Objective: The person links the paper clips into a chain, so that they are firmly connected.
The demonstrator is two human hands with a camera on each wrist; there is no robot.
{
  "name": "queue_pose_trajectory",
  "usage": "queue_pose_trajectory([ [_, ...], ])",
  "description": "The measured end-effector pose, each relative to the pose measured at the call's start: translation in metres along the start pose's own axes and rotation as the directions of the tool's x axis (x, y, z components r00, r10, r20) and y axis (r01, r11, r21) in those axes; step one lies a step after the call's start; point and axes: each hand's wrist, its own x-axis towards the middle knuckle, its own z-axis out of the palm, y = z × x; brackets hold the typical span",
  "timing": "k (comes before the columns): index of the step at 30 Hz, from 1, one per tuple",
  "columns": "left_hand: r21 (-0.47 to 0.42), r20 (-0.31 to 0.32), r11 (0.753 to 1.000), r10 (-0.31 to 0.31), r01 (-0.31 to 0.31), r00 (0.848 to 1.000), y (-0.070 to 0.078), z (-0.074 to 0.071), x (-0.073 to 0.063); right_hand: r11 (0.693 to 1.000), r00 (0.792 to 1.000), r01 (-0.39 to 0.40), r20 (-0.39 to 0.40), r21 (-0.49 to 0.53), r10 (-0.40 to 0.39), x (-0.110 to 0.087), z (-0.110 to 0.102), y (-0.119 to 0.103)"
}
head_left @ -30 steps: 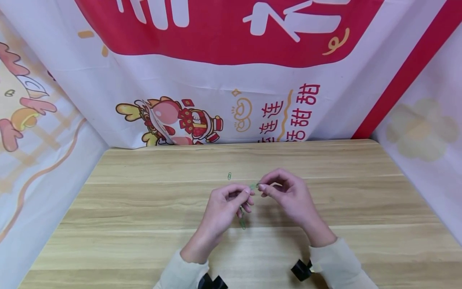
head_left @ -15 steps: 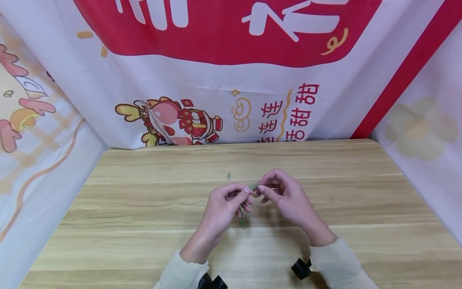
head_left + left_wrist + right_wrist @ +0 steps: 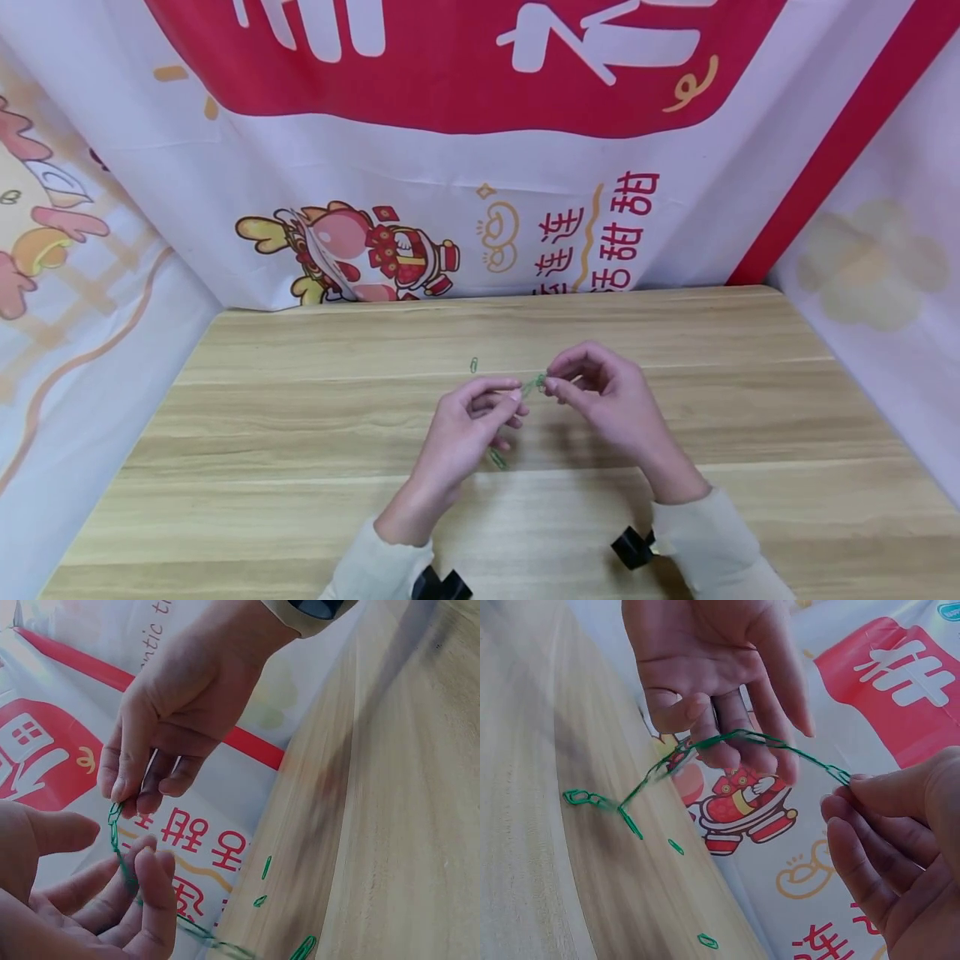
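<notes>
A chain of linked green paper clips [image 3: 780, 745] runs between the two hands. My right hand [image 3: 607, 396] pinches one end of it between thumb and fingertips. My left hand [image 3: 472, 425] is just left of it, its fingers curled at the chain's middle. In the left wrist view the left thumb [image 3: 67, 831] stands apart from those fingers, which hide some links. The chain's far part [image 3: 498, 459] hangs below the left hand, toward the tabletop; whether it touches the wood I cannot tell.
A loose green paper clip [image 3: 474, 365] lies on the wooden table [image 3: 300, 433] beyond the left hand. The right wrist view shows two loose clips, a nearer one [image 3: 708, 941] and a farther one [image 3: 676, 847]. Printed cloth [image 3: 420, 167] walls off the table's back and sides.
My right hand has drawn slightly up and to the right, and more chain shows between the hands. The chain's hanging end has shifted a little left and up.
</notes>
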Motion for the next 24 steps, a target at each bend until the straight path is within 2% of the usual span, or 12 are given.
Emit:
queue_pose_trajectory([
  [6, 0.048, 0.036, 0.998, 0.040, -0.042, 0.999, -0.001, 0.002, -0.001, 1.000, 0.999, 0.017, 0.036, -0.019, -0.017, -0.001, 0.003, -0.003],
  [12, 0.100, 0.024, 0.992, 0.076, -0.078, 0.997, 0.000, 0.003, -0.002, 1.000, 0.999, -0.012, 0.030, -0.024, 0.012, 0.001, -0.004, 0.001],
  [14, 0.102, 0.006, 0.991, 0.086, -0.086, 0.996, 0.001, 0.003, -0.003, 0.998, 0.999, -0.044, -0.018, -0.048, 0.043, 0.003, -0.012, 0.007],
  [16, 0.093, -0.016, 0.991, 0.095, -0.093, 0.995, 0.003, 0.002, -0.003, 0.993, 0.991, -0.094, -0.098, -0.074, 0.086, 0.006, -0.022, 0.016],
  [20, 0.065, -0.064, 0.992, 0.116, -0.111, 0.991, 0.005, 0.000, -0.003, 0.972, 0.952, -0.211, -0.248, -0.101, 0.181, 0.012, -0.035, 0.040],
  [22, 0.053, -0.085, 0.990, 0.132, -0.127, 0.988, 0.006, -0.002, -0.003, 0.957, 0.937, -0.258, -0.277, -0.133, 0.214, 0.015, -0.037, 0.053],
  [24, 0.034, -0.101, 0.988, 0.153, -0.150, 0.983, 0.006, -0.004, -0.003, 0.937, 0.938, -0.283, -0.261, -0.205, 0.226, 0.018, -0.036, 0.064],
])
